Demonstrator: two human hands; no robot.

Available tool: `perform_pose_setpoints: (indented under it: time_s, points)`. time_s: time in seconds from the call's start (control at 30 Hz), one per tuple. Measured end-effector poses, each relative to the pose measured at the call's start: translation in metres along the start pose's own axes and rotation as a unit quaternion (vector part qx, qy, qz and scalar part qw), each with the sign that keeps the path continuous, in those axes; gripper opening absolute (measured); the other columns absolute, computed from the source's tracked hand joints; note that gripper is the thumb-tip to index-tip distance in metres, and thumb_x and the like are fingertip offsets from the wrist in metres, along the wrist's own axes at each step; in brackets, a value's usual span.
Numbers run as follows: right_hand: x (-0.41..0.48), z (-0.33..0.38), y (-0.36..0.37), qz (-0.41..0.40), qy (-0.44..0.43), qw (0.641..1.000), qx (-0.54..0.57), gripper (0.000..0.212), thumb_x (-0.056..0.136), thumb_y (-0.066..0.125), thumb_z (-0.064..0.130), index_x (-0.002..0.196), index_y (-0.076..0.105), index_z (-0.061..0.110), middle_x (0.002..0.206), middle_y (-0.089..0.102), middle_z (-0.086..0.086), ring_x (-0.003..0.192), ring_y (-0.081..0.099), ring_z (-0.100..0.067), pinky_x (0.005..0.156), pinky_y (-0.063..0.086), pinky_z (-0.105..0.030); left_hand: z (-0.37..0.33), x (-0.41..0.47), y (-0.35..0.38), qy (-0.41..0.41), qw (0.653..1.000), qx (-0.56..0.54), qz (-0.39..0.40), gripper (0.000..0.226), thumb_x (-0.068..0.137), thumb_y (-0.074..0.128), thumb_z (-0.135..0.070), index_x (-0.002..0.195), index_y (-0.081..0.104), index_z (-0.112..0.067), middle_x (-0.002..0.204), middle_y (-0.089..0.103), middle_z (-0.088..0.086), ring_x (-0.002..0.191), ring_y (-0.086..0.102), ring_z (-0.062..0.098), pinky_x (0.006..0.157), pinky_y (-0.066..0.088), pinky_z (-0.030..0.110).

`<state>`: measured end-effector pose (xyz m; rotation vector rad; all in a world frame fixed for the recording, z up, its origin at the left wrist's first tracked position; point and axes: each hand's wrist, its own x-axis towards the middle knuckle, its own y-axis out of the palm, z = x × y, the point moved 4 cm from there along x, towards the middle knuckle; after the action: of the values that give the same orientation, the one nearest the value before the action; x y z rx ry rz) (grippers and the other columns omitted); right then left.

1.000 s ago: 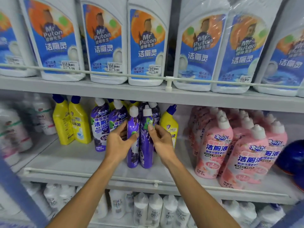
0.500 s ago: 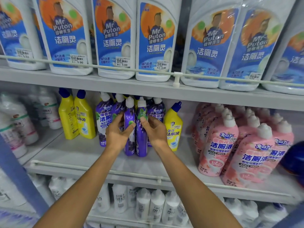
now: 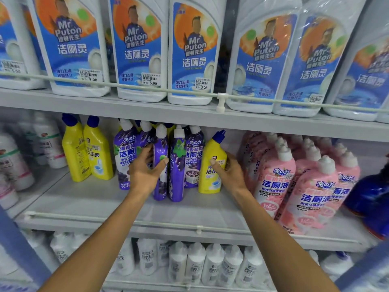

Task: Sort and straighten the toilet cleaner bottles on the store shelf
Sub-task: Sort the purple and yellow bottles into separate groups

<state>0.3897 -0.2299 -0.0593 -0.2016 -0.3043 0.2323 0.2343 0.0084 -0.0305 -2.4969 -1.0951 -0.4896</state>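
Observation:
Several purple toilet cleaner bottles stand mid-shelf on the middle shelf (image 3: 189, 209). My left hand (image 3: 145, 172) wraps around a narrow, side-on purple bottle (image 3: 161, 144), thumb in front and fingers behind. A second side-on purple bottle (image 3: 176, 165) stands free just right of it. My right hand (image 3: 230, 173) grips a yellow bottle with a blue cap (image 3: 210, 182) to the right of the purple group, thumb on its label. Two more yellow bottles (image 3: 87, 150) stand to the left of the purple ones.
Pink bottles (image 3: 305, 186) crowd the shelf just right of my right hand. A dark blue container (image 3: 370, 199) sits at the far right. Big white Mr Puton bottles (image 3: 189, 53) fill the top shelf. White bottles (image 3: 210, 264) line the bottom shelf. A thin rail (image 3: 147, 222) runs along the front edge.
My right hand has let go of the right-hand purple bottle and moved right onto the yellow bottle. My left hand stays on the left purple bottle, which went back deeper.

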Motion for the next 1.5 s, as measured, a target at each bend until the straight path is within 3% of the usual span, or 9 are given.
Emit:
perform_pose_setpoints:
  time_s: [0.1, 0.23, 0.4, 0.63, 0.8, 0.97, 1.1, 1.3, 1.5]
  points:
    - [-0.007, 0.001, -0.004, -0.045, 0.015, 0.999, -0.005, 0.037, 0.078, 0.087, 0.048, 0.094, 0.070, 0.020, 0.089, 0.079, -0.002, 0.087, 0.077, -0.021, 0.081, 0.062, -0.052, 0.004, 0.002, -0.003, -0.006, 1.000, -0.005, 0.008, 0.049, 0.085, 0.082, -0.022, 0.129, 0.064, -0.013, 0.106, 0.070, -0.009, 0.092, 0.063, -0.015, 0.078, 0.046, 0.000]
    - [-0.019, 0.002, -0.007, -0.064, 0.032, 0.997, -0.024, 0.036, 0.074, 0.090, 0.045, 0.083, 0.068, 0.018, 0.082, 0.077, -0.005, 0.077, 0.073, -0.018, 0.075, 0.063, -0.045, 0.009, 0.005, -0.007, -0.005, 1.000, -0.011, 0.020, 0.049, 0.084, 0.081, -0.023, 0.130, 0.064, -0.014, 0.111, 0.071, -0.006, 0.098, 0.064, -0.008, 0.086, 0.053, 0.011]
    - [-0.042, 0.011, -0.004, -0.068, 0.018, 0.997, -0.026, 0.033, 0.075, 0.090, 0.043, 0.085, 0.069, 0.019, 0.081, 0.077, 0.001, 0.074, 0.073, -0.009, 0.068, 0.061, -0.031, 0.007, 0.008, -0.012, -0.009, 0.998, -0.030, 0.049, 0.042, 0.085, 0.081, -0.018, 0.124, 0.067, -0.021, 0.105, 0.072, -0.014, 0.094, 0.068, -0.002, 0.093, 0.057, 0.032]
    - [-0.078, 0.027, 0.020, -0.069, -0.015, 0.997, -0.026, 0.036, 0.072, 0.088, 0.049, 0.088, 0.072, 0.021, 0.080, 0.078, 0.006, 0.077, 0.075, -0.010, 0.070, 0.059, -0.029, 0.003, 0.009, -0.020, -0.027, 0.996, -0.056, 0.071, 0.052, 0.081, 0.085, -0.016, 0.130, 0.066, -0.016, 0.110, 0.072, -0.006, 0.093, 0.067, -0.010, 0.085, 0.054, 0.012]
    - [-0.092, 0.039, 0.045, -0.054, -0.022, 0.998, -0.018, 0.046, 0.070, 0.087, 0.053, 0.097, 0.076, 0.018, 0.082, 0.079, 0.006, 0.079, 0.077, -0.012, 0.077, 0.062, -0.038, 0.001, 0.007, -0.026, -0.027, 0.994, -0.069, 0.086, 0.050, 0.082, 0.084, -0.019, 0.129, 0.067, -0.016, 0.113, 0.074, -0.004, 0.103, 0.071, 0.007, 0.095, 0.057, 0.030]
    - [-0.097, 0.042, 0.049, -0.050, -0.021, 0.998, -0.024, 0.041, 0.071, 0.090, 0.048, 0.098, 0.077, 0.019, 0.084, 0.079, 0.008, 0.081, 0.076, -0.009, 0.079, 0.063, -0.035, -0.005, -0.004, -0.035, -0.028, 0.988, -0.130, 0.073, 0.032, 0.088, 0.077, -0.017, 0.118, 0.067, -0.018, 0.108, 0.070, -0.013, 0.093, 0.068, -0.007, 0.082, 0.053, 0.010]
    - [-0.102, 0.045, 0.055, -0.045, -0.024, 0.999, -0.010, 0.046, 0.070, 0.089, 0.050, 0.102, 0.078, 0.019, 0.088, 0.080, 0.007, 0.086, 0.077, -0.011, 0.081, 0.063, -0.035, -0.008, -0.005, -0.047, -0.024, 0.985, -0.146, 0.088, 0.044, 0.089, 0.076, -0.029, 0.128, 0.067, -0.012, 0.120, 0.071, -0.001, 0.107, 0.067, 0.001, 0.089, 0.053, 0.013]
    - [-0.109, 0.051, 0.078, -0.013, -0.028, 0.999, 0.034, 0.037, 0.076, 0.089, 0.038, 0.103, 0.077, 0.017, 0.094, 0.080, 0.003, 0.089, 0.077, -0.017, 0.082, 0.062, -0.038, -0.005, -0.021, -0.047, -0.007, 0.981, -0.133, 0.140, 0.069, 0.075, 0.077, -0.063, 0.132, 0.066, -0.024, 0.131, 0.067, -0.009, 0.125, 0.060, 0.006, 0.106, 0.051, 0.037]
    - [-0.117, 0.063, 0.119, 0.038, -0.042, 0.996, 0.070, 0.035, 0.078, 0.086, 0.036, 0.104, 0.076, 0.015, 0.097, 0.080, -0.001, 0.092, 0.076, -0.021, 0.084, 0.062, -0.040, 0.000, -0.029, -0.062, -0.004, 0.970, -0.167, 0.177, 0.032, 0.086, 0.078, -0.031, 0.115, 0.072, -0.020, 0.107, 0.077, -0.002, 0.101, 0.073, 0.016, 0.090, 0.060, 0.044]
